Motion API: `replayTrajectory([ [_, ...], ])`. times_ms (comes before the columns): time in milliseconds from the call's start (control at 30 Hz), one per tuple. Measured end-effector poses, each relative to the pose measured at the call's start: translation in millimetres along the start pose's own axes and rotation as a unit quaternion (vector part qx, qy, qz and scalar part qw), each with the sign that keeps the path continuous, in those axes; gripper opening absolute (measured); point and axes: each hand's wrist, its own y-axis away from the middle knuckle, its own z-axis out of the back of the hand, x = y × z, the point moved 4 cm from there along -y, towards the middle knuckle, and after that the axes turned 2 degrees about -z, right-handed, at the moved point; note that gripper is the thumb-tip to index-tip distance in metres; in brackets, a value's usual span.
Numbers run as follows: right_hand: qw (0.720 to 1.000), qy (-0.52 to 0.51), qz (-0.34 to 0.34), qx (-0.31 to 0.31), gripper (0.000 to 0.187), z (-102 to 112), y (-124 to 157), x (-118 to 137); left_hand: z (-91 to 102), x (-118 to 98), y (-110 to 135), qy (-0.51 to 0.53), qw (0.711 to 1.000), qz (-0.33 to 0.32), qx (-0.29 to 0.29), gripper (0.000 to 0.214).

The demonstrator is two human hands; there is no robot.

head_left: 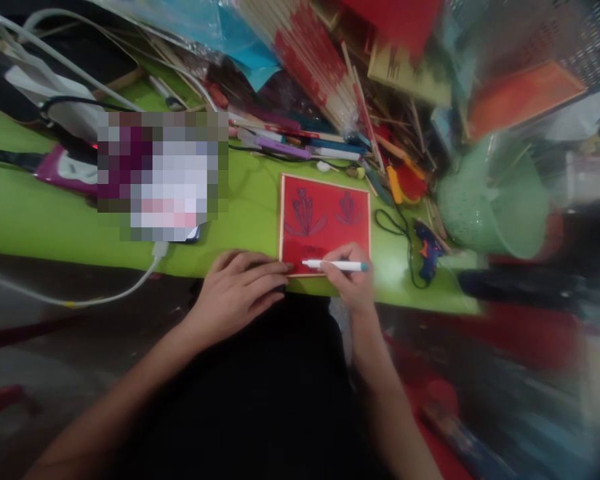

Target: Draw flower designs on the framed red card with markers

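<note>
A red panel [325,213] with a thin light frame lies on the green table near its front edge. Dark flower outlines are drawn on it, a larger one at left and a smaller one at right. Over its lower part, my right hand [353,277] grips a white marker [347,265] with a teal end, its tip pointing left. Whether the tip touches the panel I cannot tell. My left hand [240,280] rests with fingers stretched out, fingertips at the panel's lower left corner. Something small and dark shows under those fingertips.
Pens [285,147], sticks [320,60] and coloured sheets crowd the table's back. At right are a blue glue gun [429,253] with a black cord and a green basket [495,200]. A purple power strip [63,170], white cables and a blurred-out patch lie at left.
</note>
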Motion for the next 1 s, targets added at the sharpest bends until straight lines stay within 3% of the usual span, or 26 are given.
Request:
replayTrajectory([
  [1000,0.999,-0.027,-0.02,0.006,0.019,3.5,1.8,-8.3,0.6,-0.8,0.0,-0.006,1.0,-0.008,0.004,0.014],
])
